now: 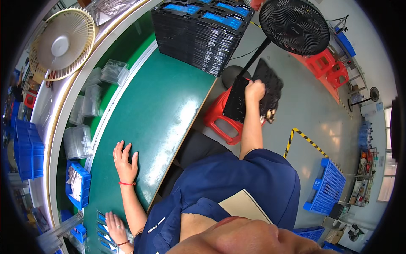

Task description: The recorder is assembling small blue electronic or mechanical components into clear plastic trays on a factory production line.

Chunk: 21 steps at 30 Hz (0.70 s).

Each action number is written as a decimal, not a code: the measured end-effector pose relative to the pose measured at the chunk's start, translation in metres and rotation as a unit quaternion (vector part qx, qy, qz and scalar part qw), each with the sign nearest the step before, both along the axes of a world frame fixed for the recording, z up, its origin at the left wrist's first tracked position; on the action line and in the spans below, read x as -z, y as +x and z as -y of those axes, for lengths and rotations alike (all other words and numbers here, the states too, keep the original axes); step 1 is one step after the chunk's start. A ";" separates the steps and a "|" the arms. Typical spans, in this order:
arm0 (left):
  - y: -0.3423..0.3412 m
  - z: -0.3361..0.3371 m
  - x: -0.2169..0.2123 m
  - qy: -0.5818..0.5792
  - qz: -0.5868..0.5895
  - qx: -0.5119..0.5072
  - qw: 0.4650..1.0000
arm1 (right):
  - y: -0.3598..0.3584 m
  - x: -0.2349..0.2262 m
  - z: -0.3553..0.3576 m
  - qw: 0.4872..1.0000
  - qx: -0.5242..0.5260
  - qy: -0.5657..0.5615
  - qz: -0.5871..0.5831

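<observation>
My left hand (pixel 125 164) lies on the green tabletop (pixel 169 101) with fingers spread, a red cord round the wrist. It holds nothing. Out to the right, my right hand (pixel 255 90) is closed on the edge of a black plastic tray (pixel 270 86), tilted and blurred by motion. Beside this tray a second dark flat panel (pixel 236 101) leans over a red stool (pixel 222 114); whether the two are joined, I cannot tell. Small pale shapes at the tray's lower edge are too blurred to name.
A tall stack of black trays (pixel 190 42) with blue pieces on top stands at the table's far end. Behind my right hand rises a black fan (pixel 294 27). Clear plastic boxes (pixel 78 142) and a blue bin (pixel 78 185) line the left. Another person's hand (pixel 115 227) rests near blue-marked pieces.
</observation>
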<state>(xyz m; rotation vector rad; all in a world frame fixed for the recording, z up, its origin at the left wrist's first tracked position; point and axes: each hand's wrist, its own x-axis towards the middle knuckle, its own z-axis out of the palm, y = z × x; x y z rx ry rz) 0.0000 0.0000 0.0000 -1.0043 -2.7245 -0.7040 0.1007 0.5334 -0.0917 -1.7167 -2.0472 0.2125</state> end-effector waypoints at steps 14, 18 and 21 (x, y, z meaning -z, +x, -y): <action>0.002 -0.010 0.003 -0.011 -0.011 -0.029 0.999 | -0.031 0.127 0.022 0.988 -0.042 -0.134 0.063; 0.008 -0.004 0.000 -0.002 -0.028 -0.041 0.999 | -0.029 0.110 0.019 0.974 -0.108 -0.171 0.097; 0.007 -0.008 -0.001 0.012 -0.016 -0.036 0.999 | -0.013 0.098 0.007 0.949 -0.204 -0.198 0.140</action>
